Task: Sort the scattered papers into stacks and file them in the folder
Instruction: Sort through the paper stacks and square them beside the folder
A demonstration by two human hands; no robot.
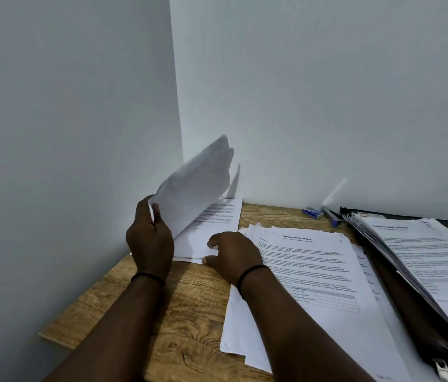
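Observation:
My left hand [150,238] grips the near corner of a few white sheets [195,186] and holds them lifted and tilted up toward the wall corner. Under them a small stack of printed pages [217,219] lies flat at the table's far left. My right hand [231,255] rests with curled fingers on the near edge of that stack. A loose pile headed "Sample Health Report" [308,271] spreads across the table's middle. At the right a black folder [399,293] lies open with a thick stack of papers [432,260] in it.
The wooden table [184,312] sits in a corner between two white walls. A small blue box [312,212] and a pen [330,216] lie by the back wall. The table's left edge runs diagonally near my left forearm.

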